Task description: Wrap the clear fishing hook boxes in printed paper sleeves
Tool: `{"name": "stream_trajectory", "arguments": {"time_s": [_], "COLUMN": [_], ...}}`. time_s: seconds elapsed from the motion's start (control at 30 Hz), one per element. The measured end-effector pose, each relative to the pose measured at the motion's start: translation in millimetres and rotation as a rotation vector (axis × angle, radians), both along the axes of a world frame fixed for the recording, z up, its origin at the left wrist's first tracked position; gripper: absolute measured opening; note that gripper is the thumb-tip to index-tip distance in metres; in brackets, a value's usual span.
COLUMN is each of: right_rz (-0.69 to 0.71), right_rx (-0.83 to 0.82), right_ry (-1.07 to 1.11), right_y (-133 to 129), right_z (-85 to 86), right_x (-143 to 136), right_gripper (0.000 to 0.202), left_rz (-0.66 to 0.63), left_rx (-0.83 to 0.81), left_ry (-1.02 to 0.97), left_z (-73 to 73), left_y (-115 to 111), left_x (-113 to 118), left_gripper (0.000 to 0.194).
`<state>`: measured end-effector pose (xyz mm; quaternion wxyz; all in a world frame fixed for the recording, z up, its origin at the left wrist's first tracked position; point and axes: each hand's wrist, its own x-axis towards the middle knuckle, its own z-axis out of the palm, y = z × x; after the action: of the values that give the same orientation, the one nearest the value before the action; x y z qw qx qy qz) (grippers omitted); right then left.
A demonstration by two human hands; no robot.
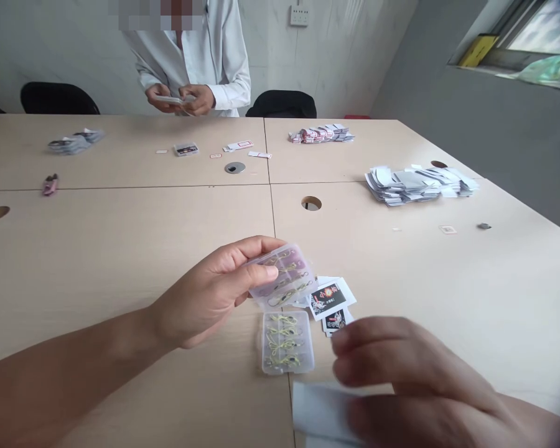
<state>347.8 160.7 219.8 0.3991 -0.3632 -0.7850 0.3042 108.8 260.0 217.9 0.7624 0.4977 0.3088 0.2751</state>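
Above rectangular clear plastic box (288, 343), pinching matching purplish case (287, 274) with left hand (214, 283).
Lower right of box, bending blurred right hand (415, 373) by white paper (320, 407); grip unclear.

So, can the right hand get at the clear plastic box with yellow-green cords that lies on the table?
Probably yes: the right hand is near the box, with only flat white papers close to its path. The left hand holds a similar plastic box just beyond, leaving the near side free.

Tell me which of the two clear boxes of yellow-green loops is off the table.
The upper box, held in the left hand; the other lies on the table.
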Motion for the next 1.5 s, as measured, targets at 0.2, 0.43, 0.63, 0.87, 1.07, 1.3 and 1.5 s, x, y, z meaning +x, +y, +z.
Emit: {"name": "stream_trajectory", "arguments": {"time_s": [0.2,0.43,0.63,0.87,1.07,1.3,1.5], "right_rz": [0.091,-0.045,-0.011,-0.039,-0.091,-0.109,-0.107], "right_rx": [0.164,0.092,0.157,0.226,0.206,0.161,0.163], "right_ry": [0.097,0.210,0.205,0.031,0.046,0.087,0.082], "right_y": [17.2,15.7,16.4,19.3,19.1,19.5,19.7], "right_z": [2.0,-14.8,-18.7,-13.9,-17.6,-19.1,-16.8], "right_x": [-14.6,-21.1,-20.0,-18.2,-20.9,-22.1,-19.3], "right_gripper": [0.033,0.034,0.035,0.025,0.021,0.023,0.024], "left_rz": [-0.026,-0.027,-0.048,-0.087,-0.136,-0.158,-0.185], "left_rx": [-0.007,0.004,-0.009,0.032,0.016,0.021,0.000], "left_ry": [0.005,0.032,0.032,0.067,0.039,0.076,0.081], "left_z": [0.6,1.5,1.5,-5.8,-8.7,-11.7,-11.6], "left_y": [-1.3,-0.2,-3.1,-10.0,-13.8,-16.6,-18.2], "left_x": [2.2,2.9,3.5,0.9,2.4,4.1,1.9], "left_gripper": [0.021,0.021,0.020,0.025,0.029,0.030,0.035]}}
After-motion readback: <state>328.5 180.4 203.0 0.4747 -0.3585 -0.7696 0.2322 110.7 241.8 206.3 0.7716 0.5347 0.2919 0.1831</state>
